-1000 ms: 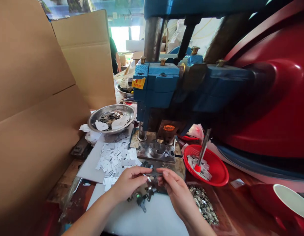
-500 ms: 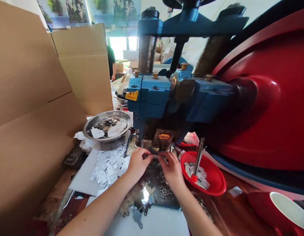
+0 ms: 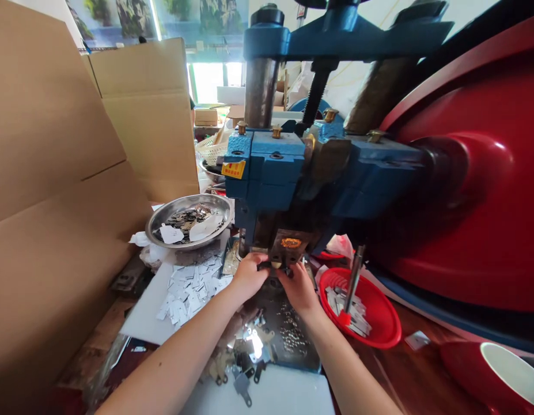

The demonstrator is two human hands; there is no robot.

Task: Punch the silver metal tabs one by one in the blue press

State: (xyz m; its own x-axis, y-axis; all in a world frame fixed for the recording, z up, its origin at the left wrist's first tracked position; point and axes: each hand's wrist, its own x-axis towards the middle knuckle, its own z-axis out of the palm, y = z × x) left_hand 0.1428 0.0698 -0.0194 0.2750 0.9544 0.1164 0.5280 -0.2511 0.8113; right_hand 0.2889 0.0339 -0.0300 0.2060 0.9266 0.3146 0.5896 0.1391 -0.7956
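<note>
Pinching a small dark part point(image 3: 264, 266) with left hand point(image 3: 250, 278) and right hand point(image 3: 300, 291), at the lower edge of the press block point(image 3: 289, 244). Best to keep it level, gripping only the outer edges.

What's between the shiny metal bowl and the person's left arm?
The head view shows many flat white pieces between the metal bowl and left arm.

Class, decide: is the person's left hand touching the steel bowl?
Apart: the head view shows a clear gap, with the press base visible between the left hand and the steel bowl.
</note>
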